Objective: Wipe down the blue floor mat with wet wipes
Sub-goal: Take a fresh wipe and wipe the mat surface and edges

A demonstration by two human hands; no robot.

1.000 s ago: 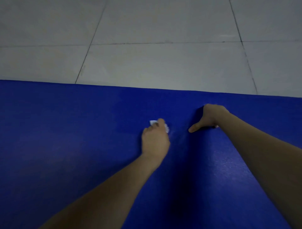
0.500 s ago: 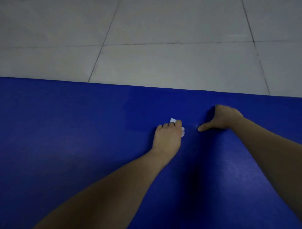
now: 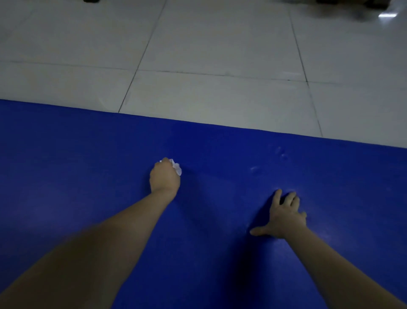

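The blue floor mat (image 3: 88, 176) fills the lower half of the view, its far edge running across the tiled floor. My left hand (image 3: 164, 178) is curled round a crumpled white wet wipe (image 3: 177, 168) and holds it down on the mat near the middle. My right hand (image 3: 284, 215) lies flat on the mat to the right and nearer to me, fingers spread and thumb out to the left. Faint pale smears (image 3: 279, 154) show on the mat beyond my right hand.
A pale tiled floor (image 3: 209, 55) with dark grout lines stretches beyond the mat's far edge. Dark blurred objects (image 3: 343, 4) sit at the top right corner, and a small dark shape (image 3: 90, 1) at the top left.
My right hand has shifted right and back toward me, going from a curled fist with the thumb out to a flat spread palm. My left hand has drawn apart from it, still holding the wipe.
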